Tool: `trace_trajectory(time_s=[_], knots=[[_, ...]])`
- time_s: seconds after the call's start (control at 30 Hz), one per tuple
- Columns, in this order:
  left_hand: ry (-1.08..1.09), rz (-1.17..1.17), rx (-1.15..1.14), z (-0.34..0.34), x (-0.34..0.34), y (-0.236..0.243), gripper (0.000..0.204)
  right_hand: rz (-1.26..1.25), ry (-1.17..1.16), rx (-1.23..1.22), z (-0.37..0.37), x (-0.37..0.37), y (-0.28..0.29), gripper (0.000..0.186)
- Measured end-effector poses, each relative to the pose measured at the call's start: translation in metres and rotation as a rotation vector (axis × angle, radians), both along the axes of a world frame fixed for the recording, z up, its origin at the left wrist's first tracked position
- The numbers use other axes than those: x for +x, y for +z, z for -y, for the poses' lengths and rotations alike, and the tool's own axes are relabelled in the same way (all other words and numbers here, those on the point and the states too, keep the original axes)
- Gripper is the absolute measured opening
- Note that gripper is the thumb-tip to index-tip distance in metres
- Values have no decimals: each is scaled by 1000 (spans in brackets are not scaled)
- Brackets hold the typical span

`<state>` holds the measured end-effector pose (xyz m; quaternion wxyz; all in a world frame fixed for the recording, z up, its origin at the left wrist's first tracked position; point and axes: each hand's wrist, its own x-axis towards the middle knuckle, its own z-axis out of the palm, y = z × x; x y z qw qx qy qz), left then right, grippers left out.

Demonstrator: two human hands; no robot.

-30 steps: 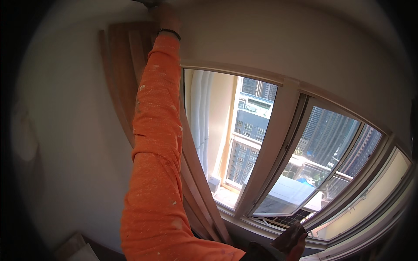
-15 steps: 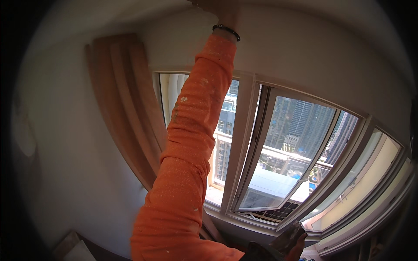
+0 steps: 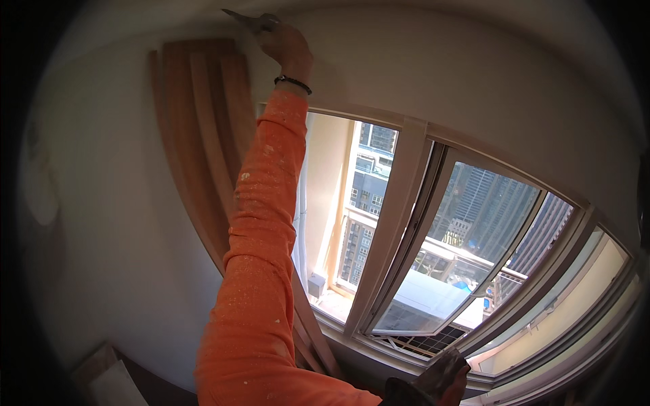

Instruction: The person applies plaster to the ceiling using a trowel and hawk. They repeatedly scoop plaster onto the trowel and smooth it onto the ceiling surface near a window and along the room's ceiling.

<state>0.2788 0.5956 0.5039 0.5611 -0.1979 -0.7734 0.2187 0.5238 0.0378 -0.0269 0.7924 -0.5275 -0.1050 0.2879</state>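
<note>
A scraper (image 3: 238, 17) is gripped in the left hand (image 3: 284, 46), raised higher than the window (image 3: 474, 203); a dark object (image 3: 439, 372) (its kind cannot be told) is held low in the right hand (image 3: 460, 388).

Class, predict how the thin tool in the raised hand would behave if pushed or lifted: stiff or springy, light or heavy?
The thin tool is probably light, since one raised hand holds it overhead. Its slim, tapering profile suggests the exposed end might flex a little if pushed. Slipperiness is hard to judge, as the hand partly covers it.
</note>
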Motion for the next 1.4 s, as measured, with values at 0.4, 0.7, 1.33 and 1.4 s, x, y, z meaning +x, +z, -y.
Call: trace_trajectory(time_s=[0.4, 0.7, 1.33, 1.4], knots=[[-1099, 399, 548, -104, -166, 64, 47, -2, -28, 10, -28, -9, 10, 65], [1541, -764, -769, 12, -12, 64, 56, -21, -149, 40, 34, 11, 6, 64], [2394, -988, -1552, 246, 213, -12, 45, -13, -53, 42, 66, 38, 7, 62], [2182, -1039, -1342, 187, 159, -16, 48, -9, -40, 46, 56, 35, 7, 62]])
